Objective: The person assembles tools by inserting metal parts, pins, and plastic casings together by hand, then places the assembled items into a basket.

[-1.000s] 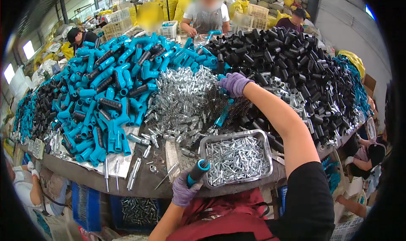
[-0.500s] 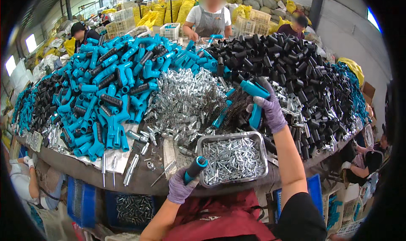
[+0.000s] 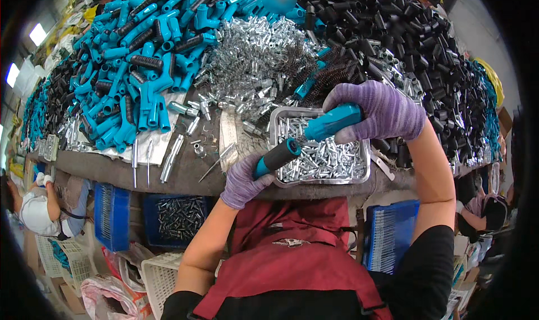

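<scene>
My left hand (image 3: 244,183), in a purple knit glove, is closed round a tubular grip (image 3: 279,155) with a black sleeve and teal ends. Its open end points up and to the right. My right hand (image 3: 384,112), gloved alike, grips a teal plastic housing (image 3: 335,121) above a metal tray (image 3: 330,180) of small silver pins. The housing's narrow end hangs close to the grip's open end; whether they touch I cannot tell. My right fingers partly hide the housing.
Teal housings (image 3: 160,78) heap at left, clear and silver parts (image 3: 252,56) in the middle, dark springs (image 3: 323,75) beside them, black sleeves (image 3: 393,33) at right. Metal rods (image 3: 172,158) lie near the front edge. Below stand blue crates (image 3: 111,216). Other people work around the table.
My right hand has come down and inward from beside the springs, bringing the teal housing over the tray. My left hand still holds the grip. The view has tilted downward.
</scene>
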A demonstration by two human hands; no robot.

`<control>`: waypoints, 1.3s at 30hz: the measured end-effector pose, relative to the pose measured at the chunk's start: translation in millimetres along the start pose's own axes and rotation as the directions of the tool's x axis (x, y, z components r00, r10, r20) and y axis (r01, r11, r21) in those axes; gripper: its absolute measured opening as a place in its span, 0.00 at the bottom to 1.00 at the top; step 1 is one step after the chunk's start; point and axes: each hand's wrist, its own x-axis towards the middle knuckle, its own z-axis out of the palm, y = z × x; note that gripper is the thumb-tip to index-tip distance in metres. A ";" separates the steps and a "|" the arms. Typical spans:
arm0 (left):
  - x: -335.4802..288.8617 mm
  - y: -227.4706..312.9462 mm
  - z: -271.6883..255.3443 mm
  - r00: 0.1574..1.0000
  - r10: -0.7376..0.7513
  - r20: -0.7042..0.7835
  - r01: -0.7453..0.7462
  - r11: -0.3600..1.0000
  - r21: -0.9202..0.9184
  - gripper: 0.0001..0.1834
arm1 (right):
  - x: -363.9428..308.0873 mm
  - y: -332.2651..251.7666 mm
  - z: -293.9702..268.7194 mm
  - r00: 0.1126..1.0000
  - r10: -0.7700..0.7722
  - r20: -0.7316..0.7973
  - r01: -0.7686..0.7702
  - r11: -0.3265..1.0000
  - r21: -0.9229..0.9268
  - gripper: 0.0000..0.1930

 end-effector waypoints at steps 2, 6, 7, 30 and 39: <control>4.1 6.9 -1.4 0.999 -0.010 0.053 0.011 1.000 -0.015 0.27 | 2.6 -4.7 0.2 0.988 0.025 0.154 -0.011 0.996 -0.093 0.22; 2.5 -0.4 -2.2 0.993 0.015 0.117 -0.013 1.000 -0.016 0.28 | 6.8 -1.1 20.8 0.966 -0.184 0.179 0.229 0.933 -0.277 0.21; -1.6 0.1 -3.2 0.993 0.017 0.115 -0.016 1.000 -0.016 0.28 | 4.4 -3.2 23.5 0.970 -0.134 0.201 0.189 0.941 -0.282 0.22; -25.0 41.6 11.4 0.970 -0.145 0.195 0.088 0.958 0.273 0.32 | -39.7 2.6 54.5 0.972 0.154 0.178 -0.145 0.988 -0.061 0.25; -16.8 75.9 -1.3 0.930 -0.274 0.245 0.096 0.825 0.557 0.35 | -49.3 9.6 68.8 0.915 0.345 0.207 -0.397 0.692 0.603 0.36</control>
